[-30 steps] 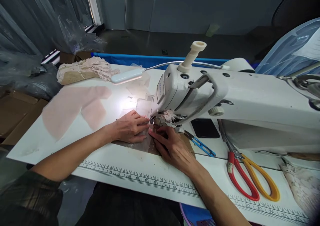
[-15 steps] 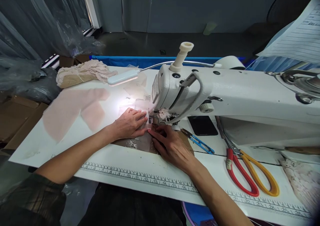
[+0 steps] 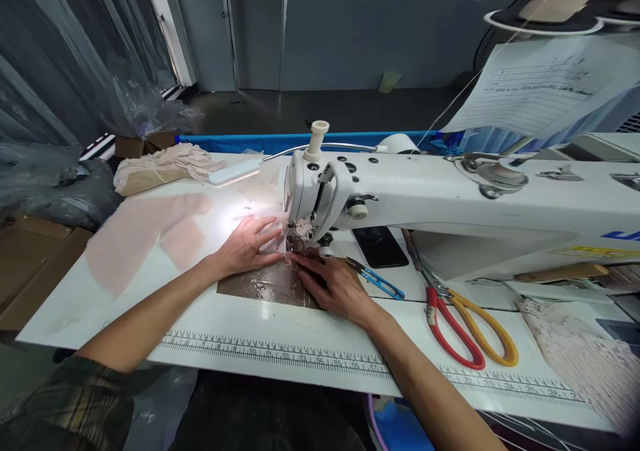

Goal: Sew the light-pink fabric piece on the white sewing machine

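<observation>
A white sewing machine stands on a white table. My left hand lies flat with fingers spread on pale fabric just left of the presser foot. My right hand rests in front of the needle, its fingers stretched out and pressing the fabric down onto a dark shiny plate. Neither hand grips anything.
Blue thread snips, a black phone and red-and-yellow scissors lie right of my hands. Pink fabric pieces, a lace bundle and a lit gooseneck lamp are at the left. Lace lies at the right. A ruler runs along the front edge.
The view has tilted up and pulled back, showing more of the machine. Both hands stay at the presser foot; the left fingers have spread out further over the fabric.
</observation>
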Available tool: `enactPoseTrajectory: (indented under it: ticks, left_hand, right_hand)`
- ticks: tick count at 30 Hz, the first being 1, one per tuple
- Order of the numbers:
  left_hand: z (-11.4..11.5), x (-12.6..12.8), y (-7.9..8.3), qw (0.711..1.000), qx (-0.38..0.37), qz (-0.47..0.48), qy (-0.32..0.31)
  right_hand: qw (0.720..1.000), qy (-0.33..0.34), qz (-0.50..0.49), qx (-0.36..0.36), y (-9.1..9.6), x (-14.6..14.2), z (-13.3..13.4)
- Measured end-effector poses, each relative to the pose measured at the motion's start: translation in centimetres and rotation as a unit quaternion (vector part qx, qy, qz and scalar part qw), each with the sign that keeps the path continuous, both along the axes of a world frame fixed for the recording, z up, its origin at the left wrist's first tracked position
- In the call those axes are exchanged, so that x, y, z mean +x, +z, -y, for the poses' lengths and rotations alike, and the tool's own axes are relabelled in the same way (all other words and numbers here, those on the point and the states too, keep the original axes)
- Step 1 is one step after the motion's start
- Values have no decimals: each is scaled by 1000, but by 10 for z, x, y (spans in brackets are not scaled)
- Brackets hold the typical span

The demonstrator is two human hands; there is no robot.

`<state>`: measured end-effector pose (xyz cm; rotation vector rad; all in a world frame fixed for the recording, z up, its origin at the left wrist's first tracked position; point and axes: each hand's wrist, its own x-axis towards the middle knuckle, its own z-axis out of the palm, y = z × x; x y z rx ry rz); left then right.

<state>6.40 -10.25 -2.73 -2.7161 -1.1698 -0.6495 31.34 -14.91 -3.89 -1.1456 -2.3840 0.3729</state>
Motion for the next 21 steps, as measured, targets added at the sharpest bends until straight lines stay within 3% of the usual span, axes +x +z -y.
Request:
enactPoseTrajectory:
  ticks: [5, 8, 11, 14, 17, 21]
  left_hand:
    - [3, -4, 22, 997, 50, 60, -30]
    - [16, 3, 28, 993, 42, 1, -114]
    - [29, 8, 24, 980, 15, -51, -194]
    - [33, 6, 16, 971, -43, 12, -236]
    - [32, 1, 7, 958, -105, 104, -247]
    - [31, -1, -1, 957, -122, 125, -233]
  right_hand:
    - [986, -23, -155, -59, 3, 2, -8]
    - [981, -65, -135, -123, 8, 2, -17]
    - [979, -81, -77, -172, 17, 0, -24]
    - [980, -101, -65, -157, 20, -6, -26]
    - [980, -138, -62, -127, 13, -11, -23]
    - [984, -125, -63, -114, 5, -11, -16]
